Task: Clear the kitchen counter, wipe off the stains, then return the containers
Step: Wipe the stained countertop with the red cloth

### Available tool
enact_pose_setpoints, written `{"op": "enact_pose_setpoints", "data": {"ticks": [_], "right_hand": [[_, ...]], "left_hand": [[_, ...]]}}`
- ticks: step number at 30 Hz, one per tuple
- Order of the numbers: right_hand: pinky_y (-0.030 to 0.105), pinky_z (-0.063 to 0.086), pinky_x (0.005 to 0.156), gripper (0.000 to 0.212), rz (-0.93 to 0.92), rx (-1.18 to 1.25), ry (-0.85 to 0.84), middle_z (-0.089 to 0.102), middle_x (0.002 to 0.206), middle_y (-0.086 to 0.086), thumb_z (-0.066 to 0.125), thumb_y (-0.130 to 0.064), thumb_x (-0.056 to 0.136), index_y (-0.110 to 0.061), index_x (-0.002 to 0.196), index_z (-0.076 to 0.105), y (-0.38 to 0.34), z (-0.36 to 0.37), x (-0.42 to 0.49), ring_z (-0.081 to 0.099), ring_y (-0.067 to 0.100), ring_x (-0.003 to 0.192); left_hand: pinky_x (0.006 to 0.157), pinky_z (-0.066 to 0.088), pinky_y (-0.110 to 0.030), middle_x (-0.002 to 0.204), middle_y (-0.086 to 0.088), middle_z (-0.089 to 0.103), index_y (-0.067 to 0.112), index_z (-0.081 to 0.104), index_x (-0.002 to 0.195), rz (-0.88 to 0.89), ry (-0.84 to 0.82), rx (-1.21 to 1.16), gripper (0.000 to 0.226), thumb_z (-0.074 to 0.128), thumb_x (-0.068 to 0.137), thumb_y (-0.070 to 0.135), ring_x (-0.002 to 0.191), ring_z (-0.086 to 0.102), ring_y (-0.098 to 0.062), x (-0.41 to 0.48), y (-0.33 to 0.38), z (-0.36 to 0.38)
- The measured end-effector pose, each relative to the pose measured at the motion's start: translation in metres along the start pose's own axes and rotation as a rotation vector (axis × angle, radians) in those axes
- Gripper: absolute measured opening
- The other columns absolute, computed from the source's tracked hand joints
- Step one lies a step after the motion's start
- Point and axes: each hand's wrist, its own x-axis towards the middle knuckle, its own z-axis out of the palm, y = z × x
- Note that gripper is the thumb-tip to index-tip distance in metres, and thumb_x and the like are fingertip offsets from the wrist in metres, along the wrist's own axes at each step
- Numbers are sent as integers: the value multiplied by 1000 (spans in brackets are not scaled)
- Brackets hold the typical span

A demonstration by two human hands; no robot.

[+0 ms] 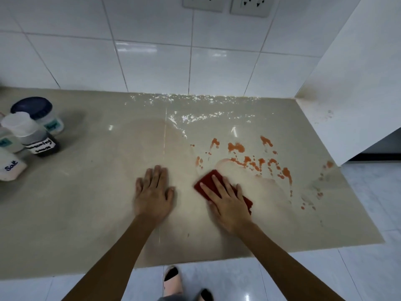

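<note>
A dark red rectangular cloth lies flat on the glossy beige stone counter, just short of the orange splattered stains. The right hand presses it down with fingers spread, the grip apart, clamped on nothing, likely to scrub. The left hand rests open-palmed beside it, seemingly as a brace. The labelled plastic containers stand well apart at the left edge, probably kept away from the mess. White tiled wall behind.
</note>
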Motion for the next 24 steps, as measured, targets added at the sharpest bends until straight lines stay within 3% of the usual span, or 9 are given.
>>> {"op": "enact_pose_setpoints", "data": {"ticks": [5,9,14,18,21,24], "right_hand": [[53,2,116,61,81,-22,0,-4,160,-3,-7,-55,86,-47,146,-4,25,-10,19,-6,24,146],[55,0,116,51,225,38,16,-4,160,0,16,-45,100,-43,148,-1,3,-16,66,-7,29,146],[54,0,114,55,60,-5,21,-2,160,0,1,-49,92,-44,147,-1,-27,-7,46,-3,28,146],[50,-2,115,59,-32,6,6,1,160,-2,-3,-52,88,-47,146,2,-7,-5,12,-3,25,147],[51,0,116,61,83,-27,7,-4,160,-4,-9,-55,84,-48,145,-4,18,-9,28,-6,24,147],[55,1,116,51,242,28,23,-4,160,-2,6,-51,95,-47,146,-2,16,-16,70,-6,26,146]], "left_hand": [[117,8,-45,158,-5,13,18,15,150,9,-1,-16,77,3,82,52,145,9,-26,0,-1,-2],[117,7,-45,158,-4,11,19,13,150,4,-4,-4,75,5,84,52,145,7,-25,0,-1,0],[116,5,-44,158,-4,12,19,14,150,0,0,-24,77,4,82,53,146,7,-25,-2,-1,-1],[116,2,-43,159,-3,8,19,9,150,3,-4,-21,79,-1,80,53,146,4,-24,-1,0,-2],[117,1,-42,159,-4,4,19,6,151,5,-20,-27,81,-4,78,54,146,1,-24,0,0,-4],[117,-2,-43,159,-4,2,19,5,151,10,-32,-20,82,-5,77,54,146,-2,-24,0,0,-7]]}}
